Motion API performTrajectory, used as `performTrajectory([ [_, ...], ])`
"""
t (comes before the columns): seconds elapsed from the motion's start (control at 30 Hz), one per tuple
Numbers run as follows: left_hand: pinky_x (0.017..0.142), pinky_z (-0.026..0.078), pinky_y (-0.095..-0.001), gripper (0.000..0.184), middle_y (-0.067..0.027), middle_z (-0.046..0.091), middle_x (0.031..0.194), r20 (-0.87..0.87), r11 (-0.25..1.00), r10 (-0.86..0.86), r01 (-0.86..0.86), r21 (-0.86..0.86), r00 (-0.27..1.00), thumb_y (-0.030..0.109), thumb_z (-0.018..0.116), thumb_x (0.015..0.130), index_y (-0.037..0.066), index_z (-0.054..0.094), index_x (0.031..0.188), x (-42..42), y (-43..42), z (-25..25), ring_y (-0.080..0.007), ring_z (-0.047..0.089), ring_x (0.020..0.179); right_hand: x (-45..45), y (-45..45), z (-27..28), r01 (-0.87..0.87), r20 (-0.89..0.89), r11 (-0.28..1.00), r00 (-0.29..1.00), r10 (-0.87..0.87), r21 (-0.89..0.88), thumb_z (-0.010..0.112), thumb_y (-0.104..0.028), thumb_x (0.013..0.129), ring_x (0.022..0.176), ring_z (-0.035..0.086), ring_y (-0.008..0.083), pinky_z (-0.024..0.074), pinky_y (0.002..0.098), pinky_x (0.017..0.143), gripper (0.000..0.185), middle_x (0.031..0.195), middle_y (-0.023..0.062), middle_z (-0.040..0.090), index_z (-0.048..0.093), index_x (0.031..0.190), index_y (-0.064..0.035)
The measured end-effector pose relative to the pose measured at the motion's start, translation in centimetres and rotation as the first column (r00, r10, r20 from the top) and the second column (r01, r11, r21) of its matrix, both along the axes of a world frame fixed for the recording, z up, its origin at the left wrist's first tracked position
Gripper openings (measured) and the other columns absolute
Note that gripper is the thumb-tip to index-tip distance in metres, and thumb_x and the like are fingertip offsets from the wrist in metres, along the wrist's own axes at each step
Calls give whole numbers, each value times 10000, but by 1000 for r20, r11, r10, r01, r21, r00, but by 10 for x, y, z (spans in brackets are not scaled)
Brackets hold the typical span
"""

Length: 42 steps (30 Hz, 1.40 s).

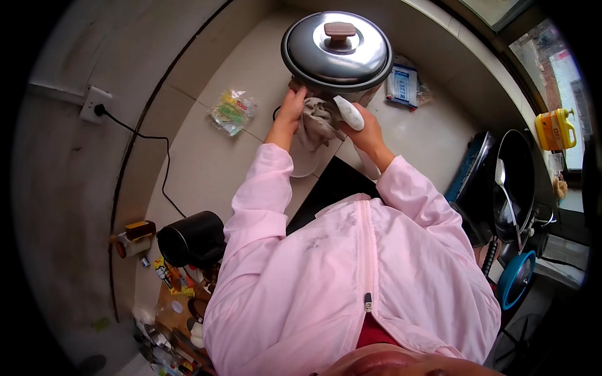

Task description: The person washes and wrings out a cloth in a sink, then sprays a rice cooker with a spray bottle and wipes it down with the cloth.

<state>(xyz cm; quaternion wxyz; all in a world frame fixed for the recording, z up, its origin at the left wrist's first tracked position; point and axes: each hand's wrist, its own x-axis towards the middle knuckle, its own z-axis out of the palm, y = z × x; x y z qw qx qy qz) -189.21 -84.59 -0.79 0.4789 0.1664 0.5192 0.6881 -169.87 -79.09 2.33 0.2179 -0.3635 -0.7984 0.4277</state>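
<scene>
A large metal pot with a shiny lid (307, 47) and a brown knob (339, 31) stands on the tiled counter in front of me. My left hand (291, 113) is closed at the brown side handle on the pot's near left edge. My right hand (370, 135) grips a white spray bottle (349, 113) by its neck, its head tilted toward the pot. Between my hands hangs a crumpled greyish cloth (318, 122), close against the pot's near side. Which fingers bear the cloth is hidden.
A clear plastic wrapper (232, 113) lies left of the pot, and a blue-white packet (402, 86) lies right. On the right are a black wok (513, 182) with a spatula and a yellow jug (555, 130). A corded black kettle (191, 238) stands at left.
</scene>
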Motion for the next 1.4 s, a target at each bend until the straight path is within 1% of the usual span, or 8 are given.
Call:
performTrajectory([
  [0.1,826,442,-300,352,-89,532,1133,-16,1000,6,-5,25,1000,160,513,888,26,428,1202,3,-3,-1,-172,536,982,10,6,-5,50,143,998,988,-53,27,674,-210,671,853,577,305,450,378,718,336,900,89,615,567,982,-143],
  [0.3,742,477,-301,281,-89,572,1009,37,989,-43,48,-137,998,102,540,854,27,460,1114,24,-9,-5,-169,583,836,29,17,-15,93,21,993,995,-94,72,674,-213,678,864,574,305,449,384,717,328,896,87,616,564,980,-149],
  [0.63,740,498,-354,322,-155,581,967,186,980,-15,52,-194,982,67,447,871,14,400,1185,64,-11,-27,-243,592,848,17,6,-8,-67,57,989,997,60,133,705,-170,673,828,581,301,454,352,705,368,904,103,609,564,1007,-108],
  [0.77,725,509,-368,276,-164,589,951,256,977,-31,83,-195,966,74,441,882,27,416,1152,69,-10,-30,-266,598,841,26,9,-5,-11,155,996,988,-2,87,699,-164,675,821,579,304,452,356,700,360,899,107,606,562,1002,-104],
  [0.87,720,510,-375,278,-173,587,957,254,978,-26,77,-193,967,80,440,886,33,408,1158,74,-8,-43,-274,598,844,34,20,-9,106,29,989,994,-110,107,680,-193,671,877,570,310,450,388,704,319,896,89,613,578,970,-154],
  [1.07,712,504,-386,307,-179,566,971,324,971,-37,111,-212,945,100,439,884,39,385,1180,85,-7,-46,-265,588,841,43,20,-8,67,171,997,983,-72,37,678,-186,678,847,575,317,452,387,700,311,888,100,613,576,969,-142],
  [1.17,705,503,-378,310,-170,567,954,336,970,-41,117,-211,941,102,454,877,42,388,1174,87,-6,-52,-256,588,835,43,20,-10,60,36,995,997,-63,73,675,-207,669,832,580,318,454,388,697,311,875,102,618,581,960,-148],
  [1.4,701,497,-355,327,-152,553,968,237,957,-39,105,-271,971,96,492,849,45,409,1161,98,-9,-60,-233,576,845,40,11,-2,-59,180,998,982,52,36,687,-193,650,832,583,313,460,382,701,334,873,95,622,577,962,-147],
])
